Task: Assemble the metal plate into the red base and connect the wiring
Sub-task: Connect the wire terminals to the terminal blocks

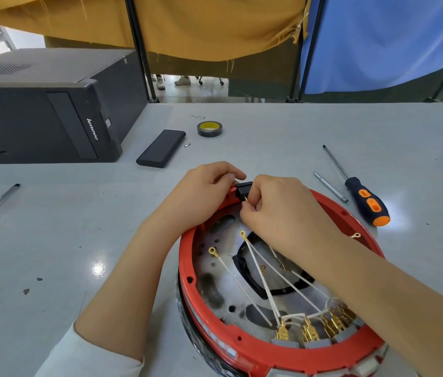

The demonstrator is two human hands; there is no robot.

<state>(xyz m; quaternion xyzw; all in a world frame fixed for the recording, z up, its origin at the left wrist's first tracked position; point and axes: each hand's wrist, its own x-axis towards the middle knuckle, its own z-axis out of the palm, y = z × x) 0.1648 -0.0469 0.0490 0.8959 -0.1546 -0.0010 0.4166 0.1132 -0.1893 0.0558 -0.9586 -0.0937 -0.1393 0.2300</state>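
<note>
Nearest the lens: a pale sleeve (97, 357) on the left forearm, then a row of brass spade clips (315, 329) seated in grey blocks along the near rim of the red base (187, 257). Sits on the grey table (51, 240), round, ringed in glossy red plastic, with the metal plate (223, 284) already lying inside: dull silver, scorched dark in patches, pierced with holes and curved slots. Thin white wires (244, 288) fanning from the clips across the plate, two ending in loose brass ring lugs (213, 251).

At the far rim, a small black switch (243, 189) set into the red wall. Left hand (206, 191) curled over the rim, fingers bracing the switch from outside. Right hand (283, 210) curled tight, fingertips pinching a wire end right at the switch's brass prong; the connector itself mostly hidden under the fingers.

Judged step: pushing a terminal onto the switch. Best done square to the prong, straight on, not wiggled, with the left hand resisting the push so the switch stays seated. Worth gripping the metal sleeve, not the thin wire, which looks easy to kink or pull free.

Off to the right: a screwdriver (361, 194) with a blue and orange handle, plus a bare steel bit (330, 186). Farther back: a roll of tape (209, 128).
</note>
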